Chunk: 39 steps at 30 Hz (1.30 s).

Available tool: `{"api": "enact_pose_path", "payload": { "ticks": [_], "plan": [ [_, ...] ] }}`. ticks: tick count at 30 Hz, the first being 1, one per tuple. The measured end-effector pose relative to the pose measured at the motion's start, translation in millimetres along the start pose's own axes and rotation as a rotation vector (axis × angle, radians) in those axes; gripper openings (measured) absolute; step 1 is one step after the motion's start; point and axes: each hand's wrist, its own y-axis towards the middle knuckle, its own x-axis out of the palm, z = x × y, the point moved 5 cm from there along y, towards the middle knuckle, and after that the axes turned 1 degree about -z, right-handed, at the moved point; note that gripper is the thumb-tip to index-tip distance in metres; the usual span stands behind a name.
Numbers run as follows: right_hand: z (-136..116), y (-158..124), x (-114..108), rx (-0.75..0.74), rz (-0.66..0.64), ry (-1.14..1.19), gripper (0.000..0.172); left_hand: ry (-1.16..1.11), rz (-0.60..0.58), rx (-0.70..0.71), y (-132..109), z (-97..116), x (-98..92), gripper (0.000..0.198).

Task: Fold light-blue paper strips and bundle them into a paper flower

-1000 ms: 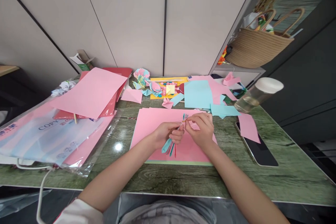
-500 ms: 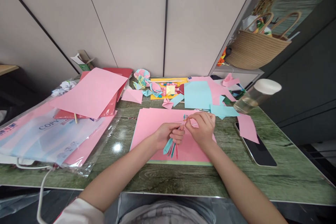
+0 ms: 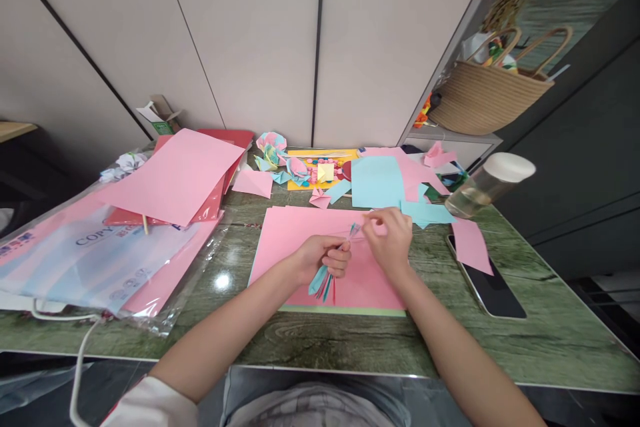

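Note:
My left hand (image 3: 327, 256) is closed around a bundle of folded blue and pink paper (image 3: 320, 280). The folded ends fan out below the fist, and a narrow pinched tip sticks up above the thumb. My right hand (image 3: 391, 240) is closed in a pinch just right of that tip, apart from it. A faint, thin thread (image 3: 357, 238) seems to run between the two hands. Beneath both hands lies a stack of pink sheets (image 3: 285, 227), with a green edge showing at the front.
On the left are a plastic-wrapped paper pack (image 3: 125, 260) and a loose pink sheet (image 3: 175, 173). Paper flowers (image 3: 273, 150), a yellow tray of beads (image 3: 295, 183) and blue sheets (image 3: 375, 180) stand behind. A bottle (image 3: 487, 183) and a phone (image 3: 493, 290) are at the right.
My right hand has drawn slightly right, away from the bundle's tip, which now shows more fully. My left hand keeps its hold with hardly any movement.

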Motion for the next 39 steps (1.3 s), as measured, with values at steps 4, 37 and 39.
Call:
{"api": "enact_pose_path", "payload": {
  "ticks": [4, 37, 39],
  "plan": [
    [44.5, 9.8, -3.9, 0.234, 0.023, 0.117, 0.008, 0.087, 0.047, 0.053, 3.0, 2.1, -7.4, 0.016],
    [-14.8, -0.8, 11.1, 0.242, -0.503, 0.418, 0.011, 0.811, 0.664, 0.606, -21.4, 41.8, -12.9, 0.029],
    [-16.8, -4.4, 18.5, 0.288, -0.605, 0.553, 0.020, 0.841, 0.642, 0.577, -19.3, 40.8, -12.2, 0.029]
  ]
}}
